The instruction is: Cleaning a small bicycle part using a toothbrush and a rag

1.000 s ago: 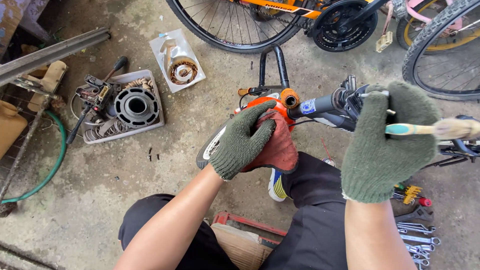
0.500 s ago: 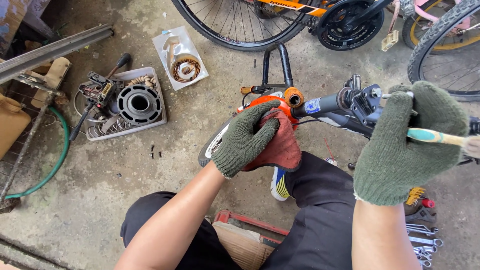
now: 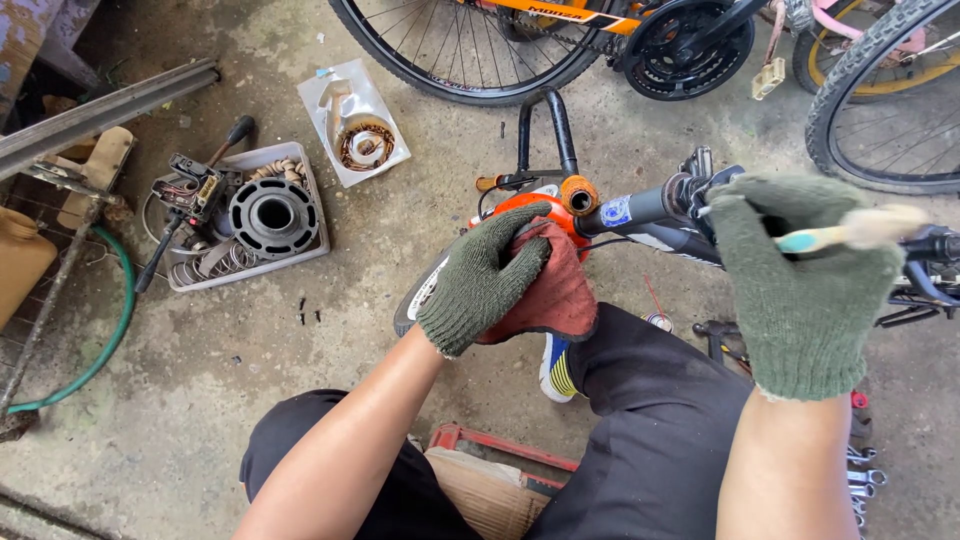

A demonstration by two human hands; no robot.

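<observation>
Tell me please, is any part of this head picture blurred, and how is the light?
Head view: light is soft and even daylight, with faint shadows on the concrete floor and no strong glare. The brush in the right hand is smeared by motion blur; the left hand on the red rag and the grey tray are sharp.

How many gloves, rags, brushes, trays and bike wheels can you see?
Green knitted gloves: 2, on the left hand and the right hand
Red cloth rag: 1
Brush with pale green handle: 1
Grey plastic tray of metal parts: 1
Black spoked bicycle wheels: 2, one and another
Total: 7
</observation>
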